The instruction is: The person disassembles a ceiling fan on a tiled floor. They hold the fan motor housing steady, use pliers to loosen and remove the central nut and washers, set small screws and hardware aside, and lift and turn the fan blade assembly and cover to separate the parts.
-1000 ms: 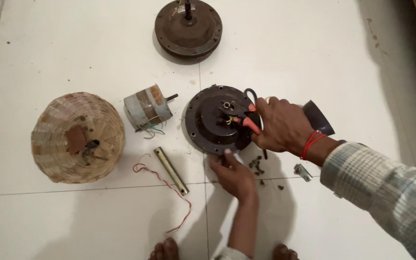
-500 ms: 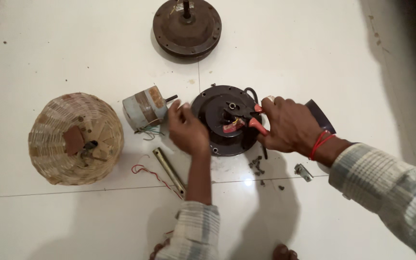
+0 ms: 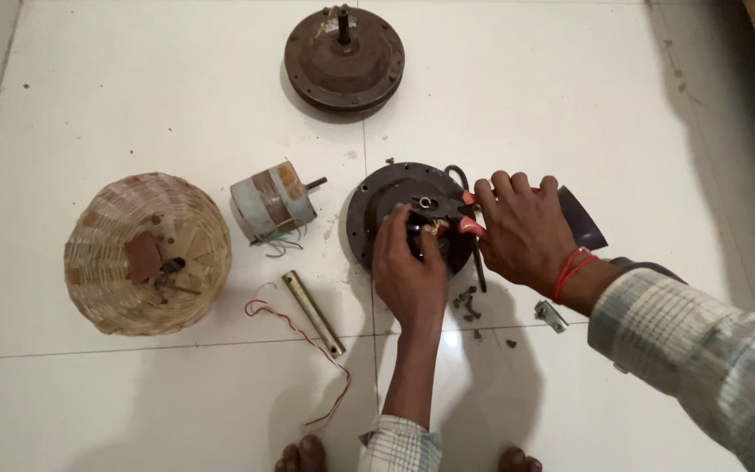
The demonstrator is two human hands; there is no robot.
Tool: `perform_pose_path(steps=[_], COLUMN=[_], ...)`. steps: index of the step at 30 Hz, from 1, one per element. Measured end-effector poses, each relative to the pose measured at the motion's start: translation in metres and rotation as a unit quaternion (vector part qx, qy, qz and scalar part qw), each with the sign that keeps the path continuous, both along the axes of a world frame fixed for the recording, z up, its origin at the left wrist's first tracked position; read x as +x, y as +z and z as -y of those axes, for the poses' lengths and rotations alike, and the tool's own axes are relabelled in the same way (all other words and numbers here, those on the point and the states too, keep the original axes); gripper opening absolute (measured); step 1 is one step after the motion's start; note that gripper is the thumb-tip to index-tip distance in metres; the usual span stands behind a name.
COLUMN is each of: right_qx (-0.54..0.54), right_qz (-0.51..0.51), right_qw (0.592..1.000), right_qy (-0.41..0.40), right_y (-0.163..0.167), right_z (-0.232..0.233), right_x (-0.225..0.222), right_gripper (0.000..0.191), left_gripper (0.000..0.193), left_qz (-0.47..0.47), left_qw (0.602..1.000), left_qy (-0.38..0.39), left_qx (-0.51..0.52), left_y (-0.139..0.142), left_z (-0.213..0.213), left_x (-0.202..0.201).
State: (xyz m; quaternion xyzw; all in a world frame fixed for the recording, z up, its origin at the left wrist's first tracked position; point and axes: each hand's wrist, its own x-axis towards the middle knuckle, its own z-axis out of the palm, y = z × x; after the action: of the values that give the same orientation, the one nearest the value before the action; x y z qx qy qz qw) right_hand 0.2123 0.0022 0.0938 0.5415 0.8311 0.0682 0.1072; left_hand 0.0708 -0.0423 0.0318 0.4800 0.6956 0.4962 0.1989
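Left hand [image 3: 408,275] lies palm-down on the motor plate [image 3: 377,205], fingers curled, grip unclear. Right hand [image 3: 526,232] squeezes red-handled pliers [image 3: 452,210] just beside it.

One label only: a tan paper patch [image 3: 289,181] on the small grey motor [image 3: 273,203] (no packages, signs or screens).

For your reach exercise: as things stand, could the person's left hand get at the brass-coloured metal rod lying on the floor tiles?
Probably yes. The left hand rests on the dark round motor plate, and the metal rod lies just to its left on bare tile. Only a thin red wire trails beside it; nothing covers it.
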Motion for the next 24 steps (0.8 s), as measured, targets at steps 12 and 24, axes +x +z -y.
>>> perform_pose_path(steps=[12, 24], right_qx=[-0.002, 0.097], right_qz=[-0.177, -0.297], right_qw=[0.982, 0.943], right_qy=[0.059, 0.112], right_y=[0.003, -0.004], right_z=[0.001, -0.002], right_x=[0.001, 0.013], right_gripper=[0.045, 0.060], left_gripper=[0.035, 0.032], left_qz=[0.034, 0.030], left_qw=[0.998, 0.998], left_qy=[-0.052, -0.055], left_qx=[-0.019, 0.005], left_y=[-0.022, -0.015], left_z=[-0.012, -0.013], left_x=[0.000, 0.002])
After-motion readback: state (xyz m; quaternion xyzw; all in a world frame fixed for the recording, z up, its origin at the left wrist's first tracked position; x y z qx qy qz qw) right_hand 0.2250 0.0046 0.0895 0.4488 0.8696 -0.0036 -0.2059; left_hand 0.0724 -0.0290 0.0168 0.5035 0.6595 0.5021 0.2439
